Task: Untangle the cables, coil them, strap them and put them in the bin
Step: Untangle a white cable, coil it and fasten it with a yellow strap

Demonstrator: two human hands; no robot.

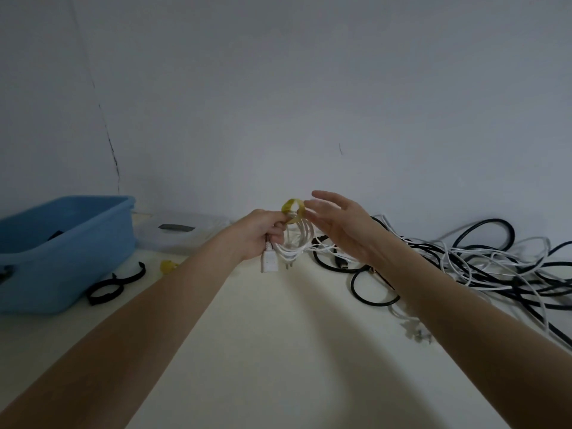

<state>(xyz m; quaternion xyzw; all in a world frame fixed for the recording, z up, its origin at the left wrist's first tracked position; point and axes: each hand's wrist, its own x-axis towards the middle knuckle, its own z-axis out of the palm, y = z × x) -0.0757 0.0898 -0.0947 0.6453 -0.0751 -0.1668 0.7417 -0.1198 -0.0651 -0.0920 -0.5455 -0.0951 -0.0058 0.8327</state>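
- Left hand (263,233): fingers curled round the top of a coiled white cable (294,243), held up above the counter (278,335), w/ its white plug (268,261) hanging below the fist. Judged purpose: the fist keeps the loops together so they cannot spring apart while the strap goes on.
- Yellow strap (292,207): looped over the top of the coil, just above the left thumb; looks partly wrapped, closure not visible.
- Right hand (340,227): fingers spread and relaxed, tips touching or just beside the strap; gripping nothing that can be made out. Prob. pressing or about to draw the strap end round the bundle.
- Step in hand (judgement): strapping of one finished coil; binning comes next.
- Blue bin (62,252): far left on counter, well apart from the coil; a dark item lies inside, too shadowed to identify.
- Spare straps: two black straps (114,283) beside the bin and another yellow strap (168,266) near them, within the left hand's reach.
- Tangled cables (464,258): black and white mixed, heaped at right by the wall, not yet sorted.
- White lid (182,230): lies flat behind the bin.
- Writing/brands: none legible anywhere.
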